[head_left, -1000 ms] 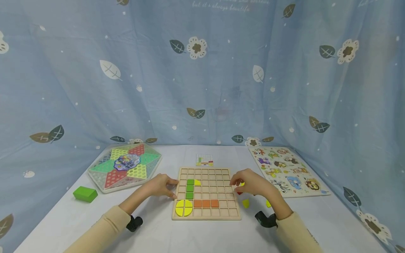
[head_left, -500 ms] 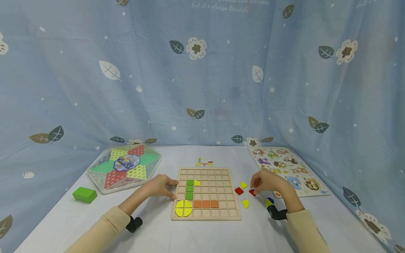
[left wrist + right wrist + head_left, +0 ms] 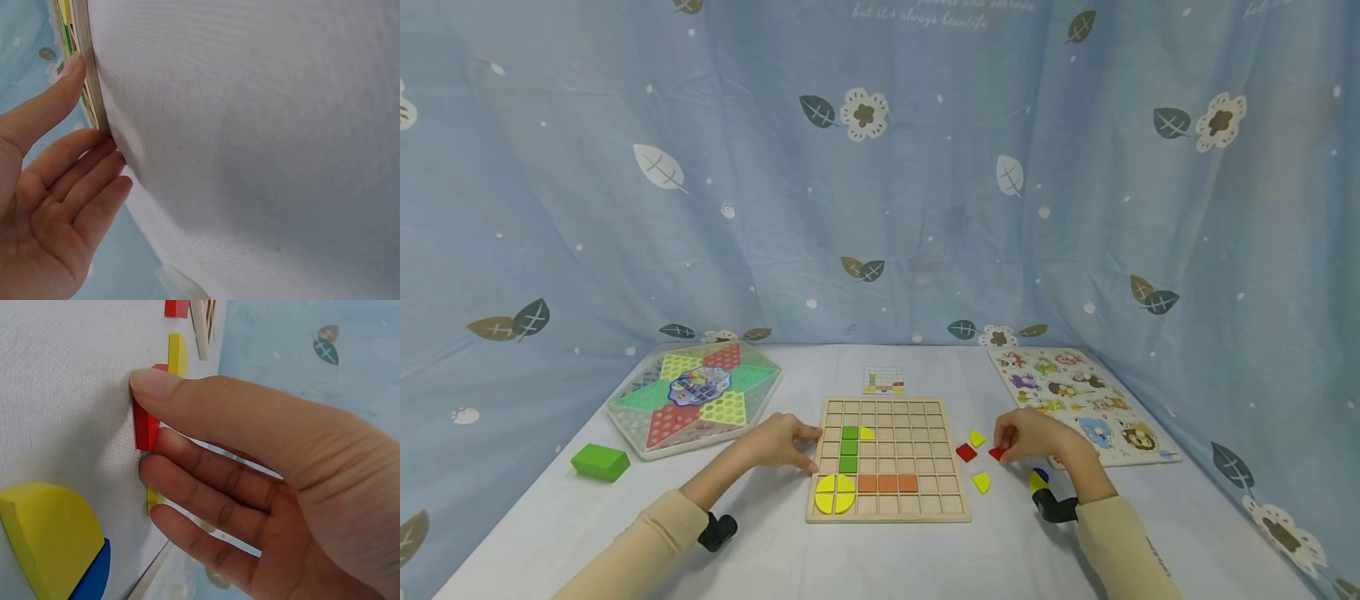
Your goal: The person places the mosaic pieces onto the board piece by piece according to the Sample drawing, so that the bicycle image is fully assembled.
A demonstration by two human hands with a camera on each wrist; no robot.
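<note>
A wooden grid board [image 3: 925, 507] lies at the middle of the table, with green, yellow and orange tiles [image 3: 887, 483] set in some squares. My left hand [image 3: 780, 440] touches its left edge with thumb and fingertips, the fingers fairly straight. Right of the board, my right hand [image 3: 1037, 435] pinches a small red tile [image 3: 145, 425] at table level between thumb and fingers. Part of that tile is hidden behind the thumb. Nearby lie a red square tile [image 3: 966, 452] and two yellow quarter-round tiles [image 3: 981, 482]. A yellow and blue piece [image 3: 53, 534] sits by the right wrist.
A small pattern card [image 3: 883, 380] lies behind the board. At the left are a star-patterned game board [image 3: 700, 392] and a green block [image 3: 601, 462]. An animal puzzle board [image 3: 1090, 408] lies at the right, and a blue curtain [image 3: 880, 208] hangs behind the table.
My right hand has moved right, from beside the board's right edge to the red tile, which it now pinches. The left hand has stayed at the board's left edge.
</note>
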